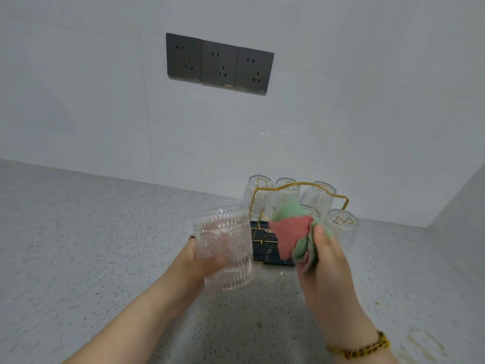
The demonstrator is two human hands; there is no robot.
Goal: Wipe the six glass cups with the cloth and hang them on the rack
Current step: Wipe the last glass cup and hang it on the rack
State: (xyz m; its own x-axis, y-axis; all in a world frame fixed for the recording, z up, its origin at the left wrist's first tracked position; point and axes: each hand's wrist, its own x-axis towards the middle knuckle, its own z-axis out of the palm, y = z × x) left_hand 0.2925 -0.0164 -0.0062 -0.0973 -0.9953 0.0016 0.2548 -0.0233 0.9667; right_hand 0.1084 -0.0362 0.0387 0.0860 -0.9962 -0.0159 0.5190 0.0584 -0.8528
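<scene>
So the gold wire rack (301, 185) sits right of centre in the frame, on a dark tray base (265, 252) on the speckled countertop (78, 245), pushed close to the white wall. Five glass cups are already hanging on it upside down, bottoms up: three in the back row (258, 190) (287, 191) (320, 198), one at the front right (341, 224), and one in the middle (311, 210) mostly hidden behind the cloth. All look empty, just clear ribbed glass with the gold prongs showing through.

The sixth cup (225, 248) is in the left hand (199, 258), a bit left of centre and held up off the counter, just left of the rack. Fingers are wrapped round the far side, you can see them through the glass, thumb tip poking out at the left edge. Its long axis runs roughly up and down in the frame with a slight lean, top end tipped left. Can't honestly tell which end is the mouth since it's blurry. Nothing inside it.

The right hand (328, 261) is closed round a bunched-up pink and green cloth (291, 232), in front of the rack and apart from the held cup. There's a beaded bracelet (359, 348) on that wrist. Three dark wall sockets (220, 63) in the upper middle.
</scene>
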